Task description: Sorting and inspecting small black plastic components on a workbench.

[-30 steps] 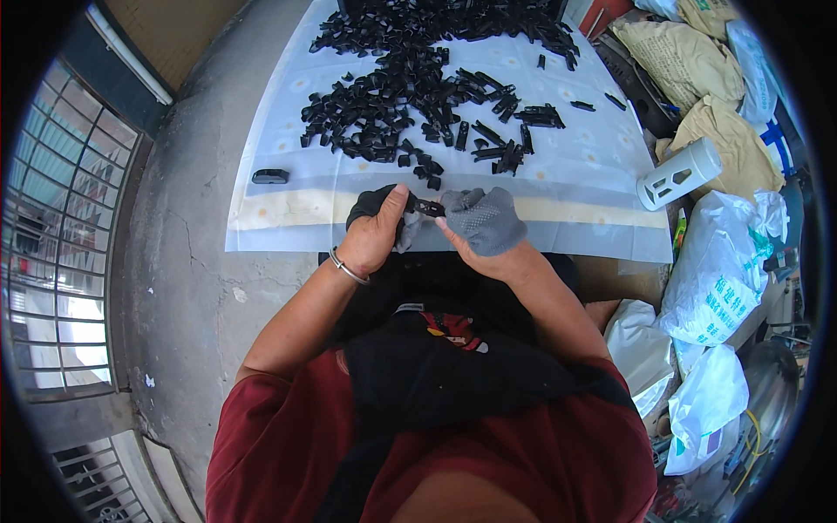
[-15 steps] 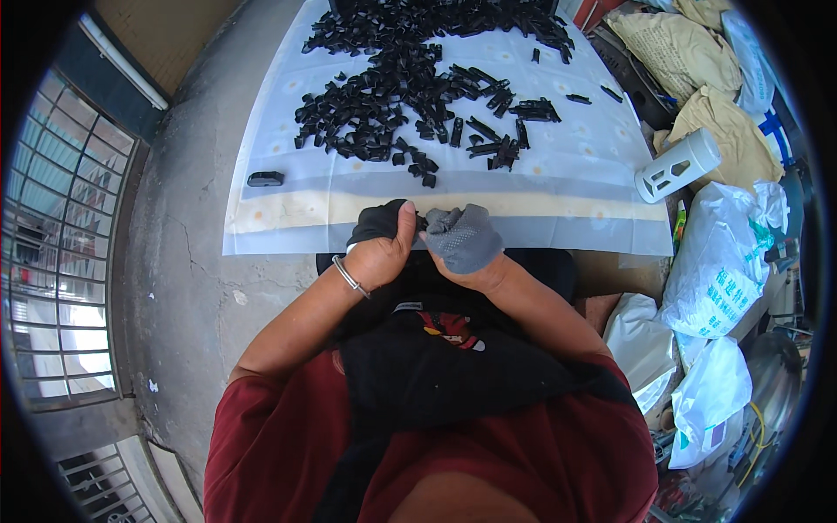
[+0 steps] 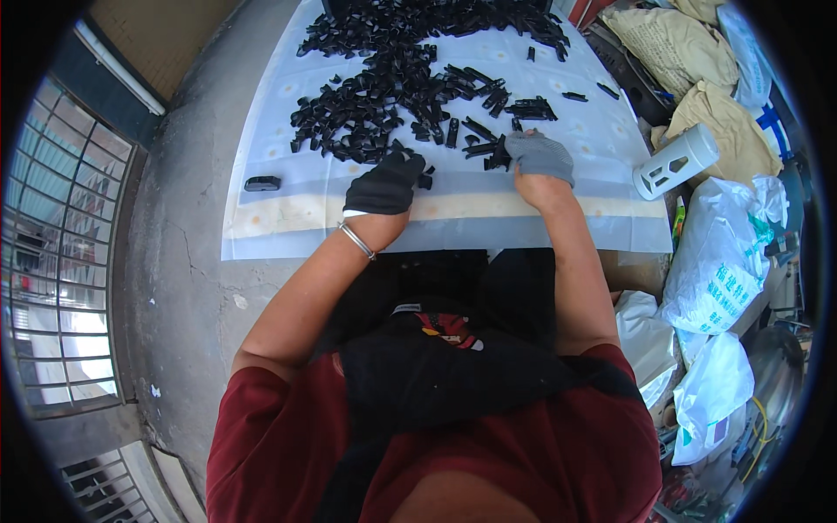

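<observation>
My left hand [image 3: 384, 185], in a black fingerless glove, is at the near edge of a heap of small curved black plastic pieces [image 3: 349, 118]. Its fingers are bent together, and dark glove against dark pieces hides what they may hold. Farther right, my right hand [image 3: 542, 159] in a grey dotted glove reaches to a loose group of long narrow black plastic pieces [image 3: 479, 139]. Its fingers are curled downward, with the tips partly hidden beside those pieces. One larger black oblong part [image 3: 262, 183] lies alone at the table's left.
A white patterned sheet covers the table [image 3: 453, 235]. A white slotted cylinder [image 3: 676, 161] lies tilted at its right edge. Beyond that side, stuffed white bags [image 3: 715, 253] and beige sacks [image 3: 667, 52] are stacked. A barred window [image 3: 65, 253] is on the left.
Both hands have moved apart and forward from their meeting place at the table's near edge. The left has gone to the heap, the right to the long pieces.
</observation>
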{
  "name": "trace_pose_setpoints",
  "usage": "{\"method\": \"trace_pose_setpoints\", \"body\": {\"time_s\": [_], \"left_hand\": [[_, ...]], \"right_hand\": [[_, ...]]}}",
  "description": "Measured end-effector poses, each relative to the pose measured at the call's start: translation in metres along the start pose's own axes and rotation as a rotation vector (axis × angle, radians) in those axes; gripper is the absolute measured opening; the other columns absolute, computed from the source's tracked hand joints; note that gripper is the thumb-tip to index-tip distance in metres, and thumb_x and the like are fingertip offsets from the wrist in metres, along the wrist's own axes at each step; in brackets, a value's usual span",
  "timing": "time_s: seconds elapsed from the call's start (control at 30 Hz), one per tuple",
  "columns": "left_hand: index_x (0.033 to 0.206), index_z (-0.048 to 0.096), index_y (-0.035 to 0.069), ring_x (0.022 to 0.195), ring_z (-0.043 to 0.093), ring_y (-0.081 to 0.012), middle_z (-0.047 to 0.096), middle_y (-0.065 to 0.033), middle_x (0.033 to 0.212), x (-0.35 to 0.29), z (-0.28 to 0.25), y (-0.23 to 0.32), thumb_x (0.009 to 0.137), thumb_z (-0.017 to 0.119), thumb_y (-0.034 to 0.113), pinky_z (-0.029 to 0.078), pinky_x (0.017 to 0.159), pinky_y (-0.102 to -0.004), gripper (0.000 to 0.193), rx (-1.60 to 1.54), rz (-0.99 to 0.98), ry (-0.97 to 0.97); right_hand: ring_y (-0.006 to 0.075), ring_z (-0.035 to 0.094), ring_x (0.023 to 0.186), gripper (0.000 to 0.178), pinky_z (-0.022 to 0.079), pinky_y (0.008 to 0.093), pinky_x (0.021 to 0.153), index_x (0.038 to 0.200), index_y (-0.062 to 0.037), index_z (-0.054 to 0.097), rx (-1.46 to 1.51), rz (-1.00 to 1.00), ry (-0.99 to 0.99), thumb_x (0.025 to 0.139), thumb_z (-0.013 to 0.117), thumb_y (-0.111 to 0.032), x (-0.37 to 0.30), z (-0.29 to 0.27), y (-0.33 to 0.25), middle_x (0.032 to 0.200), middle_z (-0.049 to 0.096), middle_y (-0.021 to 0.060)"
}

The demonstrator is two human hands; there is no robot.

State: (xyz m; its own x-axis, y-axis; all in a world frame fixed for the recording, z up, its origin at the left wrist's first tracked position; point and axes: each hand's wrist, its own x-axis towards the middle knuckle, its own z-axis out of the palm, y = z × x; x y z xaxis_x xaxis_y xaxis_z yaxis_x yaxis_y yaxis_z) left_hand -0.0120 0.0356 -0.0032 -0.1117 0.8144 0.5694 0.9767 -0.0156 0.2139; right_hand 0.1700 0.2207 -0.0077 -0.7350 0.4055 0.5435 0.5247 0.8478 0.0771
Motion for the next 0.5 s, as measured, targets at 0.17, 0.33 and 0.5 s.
{"method": "trace_pose_setpoints", "body": {"time_s": [0.17,0.33,0.5], "left_hand": [[0.09,0.058,0.008,0.077,0.059,-0.0304,0.059,-0.0142,0.085,0.005,0.022,-0.017,0.075,0.05,0.007,0.048,0.065,-0.0386,0.018,0.082,-0.019,-0.181],[0.085,0.058,0.007,0.073,0.06,-0.0294,0.059,-0.0144,0.081,-0.011,0.017,-0.035,0.073,0.054,0.013,0.048,0.062,-0.0388,0.014,0.102,-0.089,-0.096],[0.083,0.059,0.005,0.072,0.059,-0.0311,0.06,-0.0151,0.08,-0.009,0.007,-0.04,0.075,0.052,0.013,0.048,0.065,-0.0391,0.013,0.04,-0.221,-0.103]], "right_hand": [[0.0296,0.057,0.088,0.025,0.044,0.0411,0.079,0.093,-0.0091,0.062,0.167,-0.097,-0.128,0.069,0.053,-0.008,0.01,0.008,-0.043,0.095,0.062,0.0104],[0.0282,0.057,0.085,0.021,0.045,0.0395,0.078,0.089,-0.0077,0.062,0.274,-0.128,-0.062,0.07,0.055,-0.009,0.0,0.02,-0.043,0.091,0.062,0.0103],[0.0277,0.056,0.09,0.022,0.044,0.0385,0.08,0.092,-0.0076,0.063,0.27,-0.078,-0.031,0.072,0.056,-0.011,-0.007,0.006,-0.043,0.093,0.062,0.0104]]}}
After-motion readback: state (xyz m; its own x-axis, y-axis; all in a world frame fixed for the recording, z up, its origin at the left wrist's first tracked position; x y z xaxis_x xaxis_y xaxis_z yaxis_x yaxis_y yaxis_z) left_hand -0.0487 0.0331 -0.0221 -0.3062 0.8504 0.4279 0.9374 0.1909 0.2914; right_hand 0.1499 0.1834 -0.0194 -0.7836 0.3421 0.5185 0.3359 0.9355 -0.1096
